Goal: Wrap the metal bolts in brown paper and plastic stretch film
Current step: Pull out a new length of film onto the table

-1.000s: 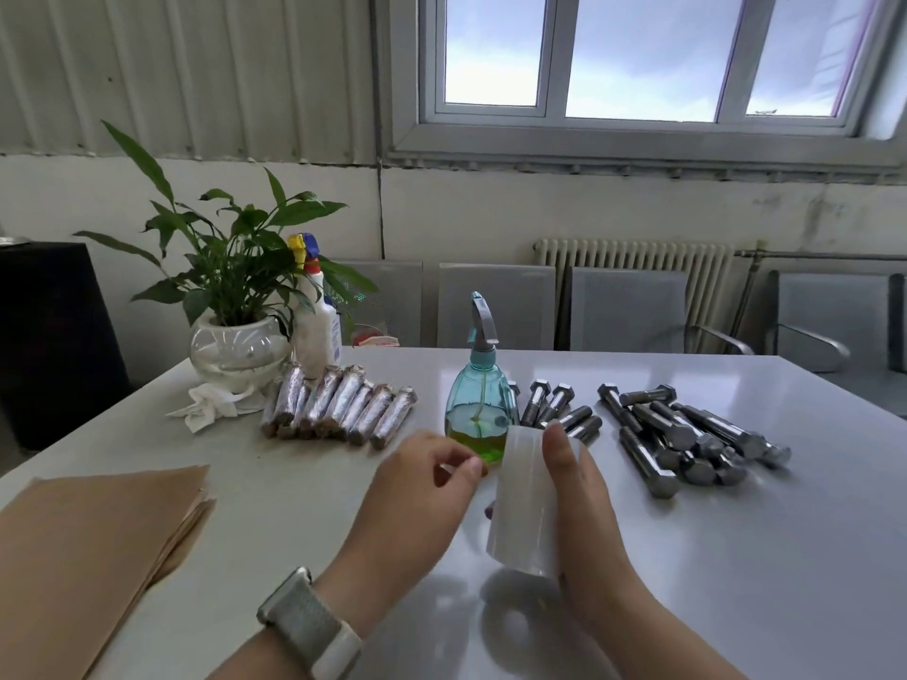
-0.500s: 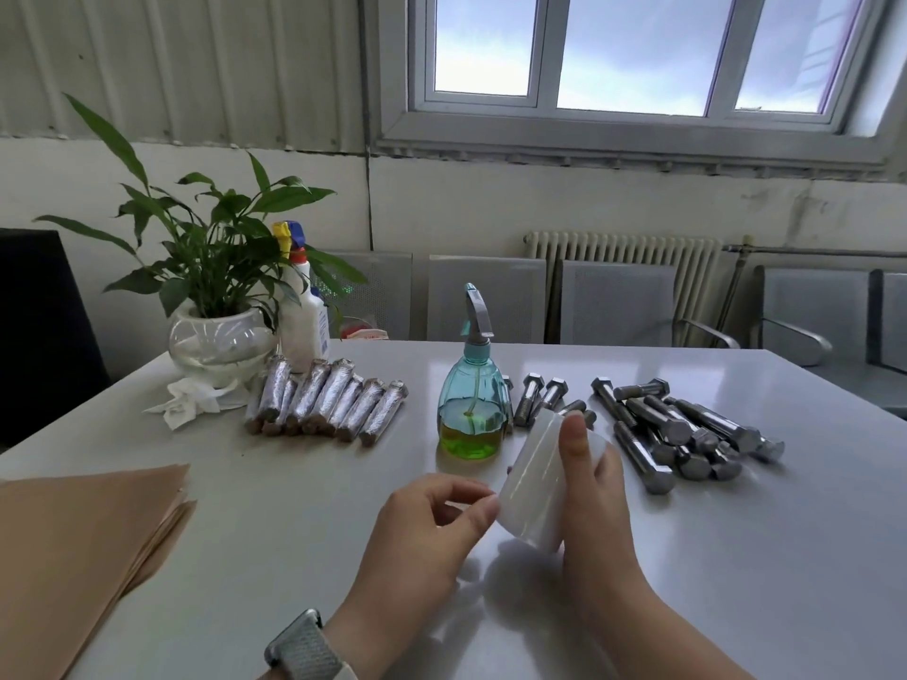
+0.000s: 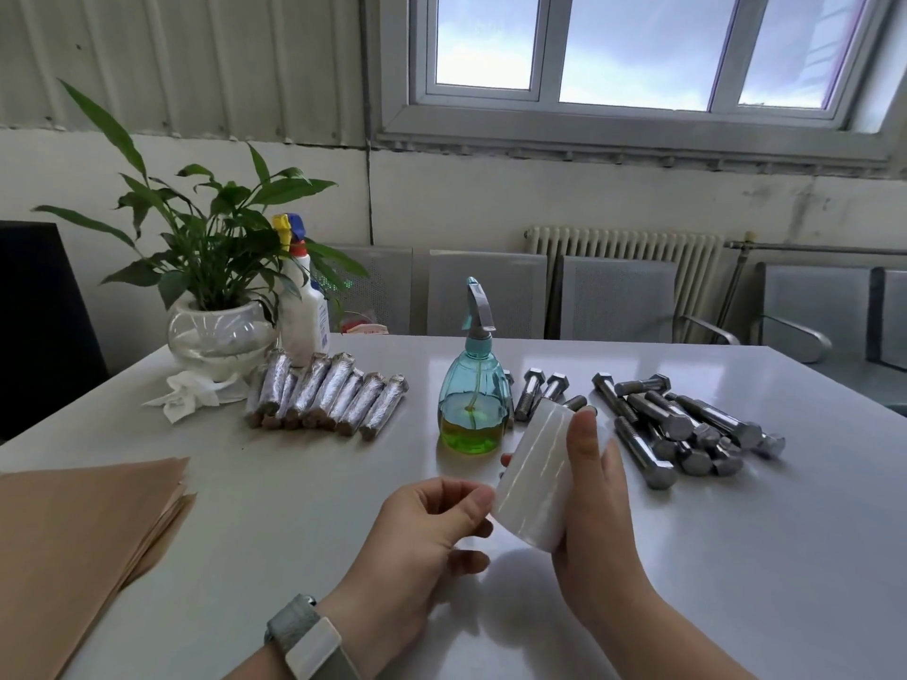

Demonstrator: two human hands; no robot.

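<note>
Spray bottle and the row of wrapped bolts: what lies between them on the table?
Nothing; the head view shows bare table between spray bottle and wrapped bolts.

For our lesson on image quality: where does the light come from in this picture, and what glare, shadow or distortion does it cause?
Head view: daylight enters by the window; the glossy table mirrors it as pale glare; soft shadows lie under the hands and film roll; the wide lens bends the wall lines and window frame; the bolts look sharp.
</note>
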